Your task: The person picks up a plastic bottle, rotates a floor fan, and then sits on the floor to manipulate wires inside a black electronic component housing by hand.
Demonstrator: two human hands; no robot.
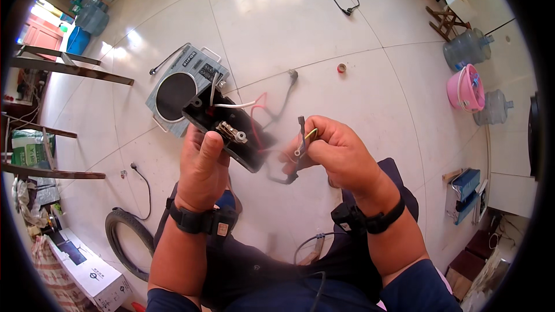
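Looks like wiring work on a small black switch box [231, 133], and it's sitting up in front of the person's chest, over the white tiled floor [358, 98], not resting on anything.

Left side first: the left hand [202, 164] is wrapping around the lower end of the box, thumb lying up along its face just beside the metal terminal block [232, 133] — fingers are closed round the body, so a full firm hold, not a fingertip one. I'd say that's the right call, since the box needs to sit dead still while the wire goes in. White and red leads [248, 107] are trailing off the top of it.

Right side: the right hand [341, 153] is curling mostly shut, thumb and forefinger pressing together on a thin wire with a yellow-green sleeve [305, 138] and a small ring lug at its end. A black cable is looping below between the two hands. My guess — keep the pinch close to the lug so it doesn't wobble, and bring it in square to the terminal.

Behind the box, a grey speaker unit [182, 89] is lying on the floor.
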